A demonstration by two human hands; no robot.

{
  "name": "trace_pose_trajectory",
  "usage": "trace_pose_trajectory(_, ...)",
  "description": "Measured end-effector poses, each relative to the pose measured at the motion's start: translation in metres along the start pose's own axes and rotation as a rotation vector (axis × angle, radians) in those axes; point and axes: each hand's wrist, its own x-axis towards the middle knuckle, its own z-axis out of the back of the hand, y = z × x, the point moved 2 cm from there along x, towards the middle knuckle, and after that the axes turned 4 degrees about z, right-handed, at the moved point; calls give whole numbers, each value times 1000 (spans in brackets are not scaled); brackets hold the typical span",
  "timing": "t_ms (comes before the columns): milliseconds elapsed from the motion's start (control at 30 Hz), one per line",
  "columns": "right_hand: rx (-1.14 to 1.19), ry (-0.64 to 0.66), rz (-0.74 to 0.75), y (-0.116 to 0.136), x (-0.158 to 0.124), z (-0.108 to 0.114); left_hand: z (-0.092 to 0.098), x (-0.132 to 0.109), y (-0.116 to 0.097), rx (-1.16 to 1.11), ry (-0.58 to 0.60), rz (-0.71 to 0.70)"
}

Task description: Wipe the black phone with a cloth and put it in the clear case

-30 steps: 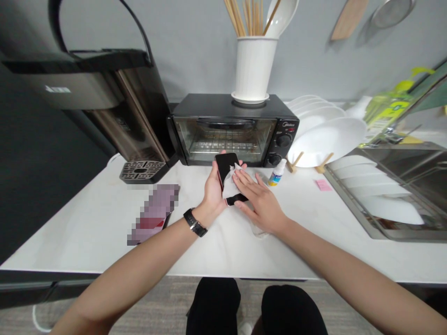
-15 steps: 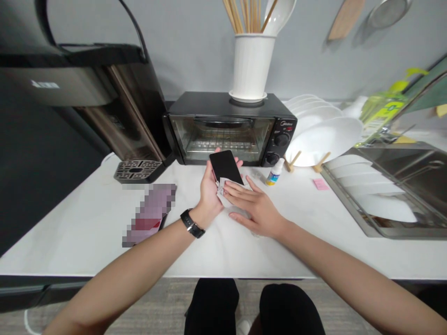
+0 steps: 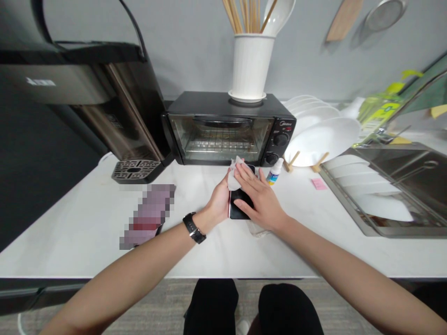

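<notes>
A black-screened smartphone (image 3: 240, 204) rests in my left hand (image 3: 220, 201), which grips it along its left edge; most of those fingers are hidden behind it. Over the screen lies my right hand (image 3: 260, 197), its fingers pressing a pale wiping cloth (image 3: 234, 182) against the upper part of the phone. Just right of the hands stands a small white spray bottle (image 3: 274, 172) with a blue and yellow label. A clear phone case or plastic piece (image 3: 258, 230) lies partly covered under my right hand.
Behind the hands sits a black toaster oven (image 3: 223, 139) bearing a white utensil holder (image 3: 253, 65). A water dispenser (image 3: 136, 116) and a blurred-out purple item (image 3: 150, 214) are on the left. Plates in a rack (image 3: 324, 139), a pink note (image 3: 319, 184) and a sink (image 3: 370, 228) lie to the right.
Both hands have shifted right, and the phone has turned more upright. My right hand has slid the cloth from the phone's lower end to its upper end.
</notes>
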Motion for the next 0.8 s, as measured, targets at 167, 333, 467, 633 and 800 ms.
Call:
trace_pose_trajectory(167, 88, 86, 187, 12, -2, 3, 6, 4, -21, -62, -81, -162)
trace_pose_trajectory(333, 43, -20, 94, 7, -4, 3, 10, 9, -41, -113, -206, -331)
trace_pose_trajectory(467, -51, -60, 6, -2, -4, -1, 9, 10, -32, -103, -155, -222)
trace_pose_trajectory(633, -93, -31, -71, -7, -1, -5, 3, 5, -13, -80, -89, -29)
trace_pose_trajectory(800, -66, 18, -51, -2, 0, -1, -1, 2, -9, -78, -60, 62)
